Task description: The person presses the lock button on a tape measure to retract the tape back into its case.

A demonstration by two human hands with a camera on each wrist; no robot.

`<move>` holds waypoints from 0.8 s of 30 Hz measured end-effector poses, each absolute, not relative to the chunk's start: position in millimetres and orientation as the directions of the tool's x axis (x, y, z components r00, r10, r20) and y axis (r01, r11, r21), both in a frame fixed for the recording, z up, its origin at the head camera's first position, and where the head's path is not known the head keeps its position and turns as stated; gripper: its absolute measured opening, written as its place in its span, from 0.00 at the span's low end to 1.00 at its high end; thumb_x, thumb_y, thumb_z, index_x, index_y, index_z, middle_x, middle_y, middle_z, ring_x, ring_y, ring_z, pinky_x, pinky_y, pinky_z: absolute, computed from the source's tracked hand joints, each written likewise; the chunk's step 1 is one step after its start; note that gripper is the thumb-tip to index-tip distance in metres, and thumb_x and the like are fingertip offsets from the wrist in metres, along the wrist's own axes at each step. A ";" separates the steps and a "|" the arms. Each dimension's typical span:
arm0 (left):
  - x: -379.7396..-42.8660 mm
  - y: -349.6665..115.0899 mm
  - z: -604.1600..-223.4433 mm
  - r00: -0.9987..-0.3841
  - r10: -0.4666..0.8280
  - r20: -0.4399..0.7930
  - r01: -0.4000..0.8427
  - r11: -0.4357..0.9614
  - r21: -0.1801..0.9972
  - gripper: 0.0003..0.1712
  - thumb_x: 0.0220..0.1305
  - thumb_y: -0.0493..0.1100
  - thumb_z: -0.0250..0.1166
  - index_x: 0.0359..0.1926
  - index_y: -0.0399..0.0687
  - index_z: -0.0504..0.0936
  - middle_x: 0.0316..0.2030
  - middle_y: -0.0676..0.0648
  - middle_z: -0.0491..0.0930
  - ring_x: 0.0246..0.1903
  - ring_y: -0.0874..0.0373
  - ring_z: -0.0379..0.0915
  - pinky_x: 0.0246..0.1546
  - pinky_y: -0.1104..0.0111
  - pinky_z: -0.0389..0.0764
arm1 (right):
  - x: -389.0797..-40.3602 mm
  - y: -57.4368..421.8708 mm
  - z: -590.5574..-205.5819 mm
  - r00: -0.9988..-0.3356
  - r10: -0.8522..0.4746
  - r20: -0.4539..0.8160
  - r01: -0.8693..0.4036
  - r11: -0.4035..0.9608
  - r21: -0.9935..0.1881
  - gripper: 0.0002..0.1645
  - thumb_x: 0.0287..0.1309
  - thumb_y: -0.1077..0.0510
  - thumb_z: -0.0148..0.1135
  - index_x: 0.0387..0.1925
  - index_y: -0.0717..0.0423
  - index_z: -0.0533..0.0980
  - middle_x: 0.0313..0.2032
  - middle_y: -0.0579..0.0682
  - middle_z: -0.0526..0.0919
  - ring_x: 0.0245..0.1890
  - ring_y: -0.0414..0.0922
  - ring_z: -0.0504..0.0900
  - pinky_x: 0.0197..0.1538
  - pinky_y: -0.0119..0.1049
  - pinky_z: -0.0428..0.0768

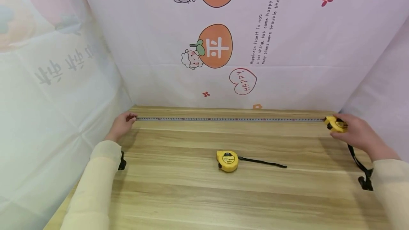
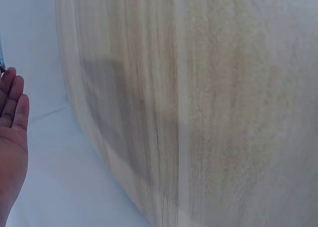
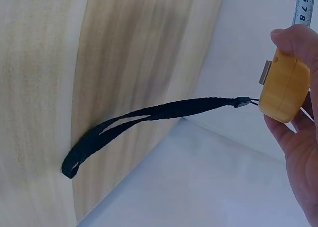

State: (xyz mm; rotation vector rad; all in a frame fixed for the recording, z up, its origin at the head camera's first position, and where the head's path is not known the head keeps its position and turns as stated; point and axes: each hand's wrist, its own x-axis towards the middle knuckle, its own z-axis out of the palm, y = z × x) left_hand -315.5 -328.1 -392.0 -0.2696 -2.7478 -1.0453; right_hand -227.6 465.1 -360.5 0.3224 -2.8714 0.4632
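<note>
Stretched along the back of the wooden table is a tape measure's blade (image 1: 220, 119), its printed scale facing up. My left hand (image 1: 123, 125) pinches the blade's end at the far left; in the left wrist view that hand (image 2: 14, 142) shows only at the left edge, with a bit of blade (image 2: 1, 55) at its fingertips. At the far right my right hand (image 1: 359, 130) grips the yellow case (image 1: 337, 125) of this tape measure. The right wrist view shows thumb and fingers around the case (image 3: 283, 88), a black strap (image 3: 184, 109) trailing from it.
A second yellow tape measure (image 1: 228, 161) lies mid-table, its blade not showing and its black strap (image 1: 263, 162) pointing right. Printed white cloth (image 1: 153, 45) rises behind the table (image 1: 179, 201), with more white cloth (image 1: 48, 116) on the left and right sides.
</note>
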 end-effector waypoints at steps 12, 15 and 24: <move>-314.1 -336.2 -384.1 -0.964 0.074 0.257 0.239 0.669 0.704 0.18 0.76 0.38 0.48 0.55 0.27 0.73 0.52 0.29 0.74 0.55 0.36 0.68 0.55 0.48 0.70 | -221.8 461.8 -349.0 -0.941 -0.196 0.276 -0.271 0.925 -0.265 0.44 0.52 0.62 0.71 0.62 0.81 0.60 0.50 0.78 0.69 0.36 0.60 0.75 0.31 0.49 0.74; -313.1 -336.6 -381.7 -0.967 0.065 0.248 0.230 0.646 0.728 0.19 0.77 0.39 0.48 0.56 0.27 0.72 0.52 0.29 0.74 0.56 0.36 0.67 0.56 0.47 0.69 | -221.1 460.7 -345.6 -0.936 -0.196 0.293 -0.275 0.925 -0.261 0.43 0.51 0.63 0.72 0.62 0.81 0.61 0.51 0.78 0.69 0.37 0.61 0.75 0.32 0.50 0.74; -312.1 -337.3 -378.2 -0.971 0.033 0.236 0.213 0.566 0.797 0.21 0.77 0.42 0.48 0.57 0.27 0.71 0.56 0.29 0.72 0.58 0.39 0.66 0.59 0.50 0.68 | -218.7 458.3 -342.6 -0.944 -0.146 0.296 -0.232 0.931 -0.280 0.44 0.51 0.62 0.71 0.63 0.80 0.60 0.51 0.78 0.67 0.33 0.58 0.75 0.26 0.41 0.74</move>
